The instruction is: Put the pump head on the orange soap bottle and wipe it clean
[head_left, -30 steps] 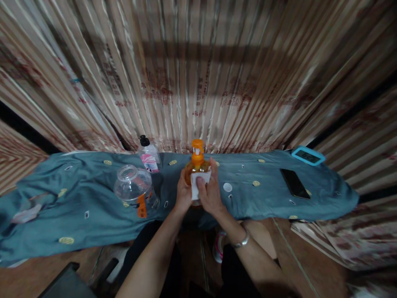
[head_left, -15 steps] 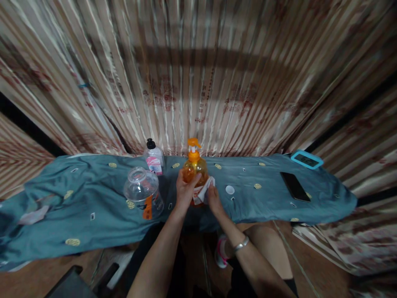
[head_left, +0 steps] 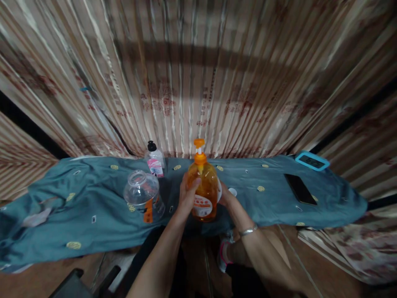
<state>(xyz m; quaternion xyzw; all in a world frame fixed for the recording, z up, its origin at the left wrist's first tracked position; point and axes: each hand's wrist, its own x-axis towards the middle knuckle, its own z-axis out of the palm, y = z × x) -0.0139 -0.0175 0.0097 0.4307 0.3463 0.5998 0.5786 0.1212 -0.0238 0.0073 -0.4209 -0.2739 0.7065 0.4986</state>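
Note:
An orange pump bottle [head_left: 207, 182] with a white and orange label stands upright at the table's front middle. My left hand [head_left: 187, 193] grips its left side, with the thumb across the front. On the right side, my right hand [head_left: 223, 196] presses a white tissue [head_left: 219, 190] to the bottle, its fingers mostly hidden behind. To the left is a clear, wide plastic jar [head_left: 141, 192] with an orange label. Behind that jar stands a clear bottle [head_left: 155, 161] with a black cap and pink label.
A patterned blue-green cloth [head_left: 102, 194] covers the narrow table. A white round disc [head_left: 232, 192] lies right of my right hand. Farther right are a black phone [head_left: 300, 189] and a blue-framed digital clock [head_left: 312, 161]. A striped curtain [head_left: 186, 82] hangs close behind the table.
The orange bottle has come nearer to me and turned, so its front label shows more. My right hand has moved around its right side with the tissue, now mostly hidden.

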